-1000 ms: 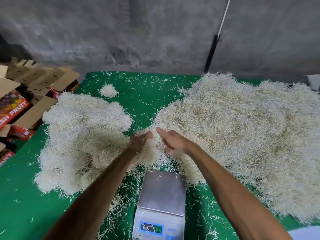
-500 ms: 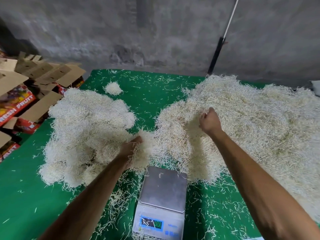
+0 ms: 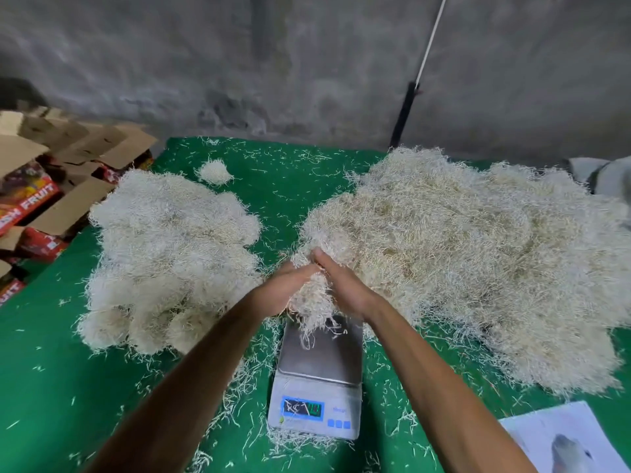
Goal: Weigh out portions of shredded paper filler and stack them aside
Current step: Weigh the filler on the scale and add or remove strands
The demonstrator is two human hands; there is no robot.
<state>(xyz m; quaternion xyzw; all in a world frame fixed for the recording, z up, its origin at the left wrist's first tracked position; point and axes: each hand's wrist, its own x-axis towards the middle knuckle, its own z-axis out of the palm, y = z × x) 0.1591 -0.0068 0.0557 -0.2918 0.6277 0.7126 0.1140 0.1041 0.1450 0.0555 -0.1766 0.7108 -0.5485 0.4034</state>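
Green table [image 3: 51, 387]: pale, stringy filler clump [image 3: 309, 302] cupped between left hand [image 3: 285, 290] and right hand [image 3: 345, 290], fingers curled round it, above scale [image 3: 319, 367].

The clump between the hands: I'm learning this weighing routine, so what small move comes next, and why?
Probably lower the clump onto the scale pan. Both the left hand and right hand hold it just above the pan, strands already dangling onto it, and the pan otherwise looks nearly bare.
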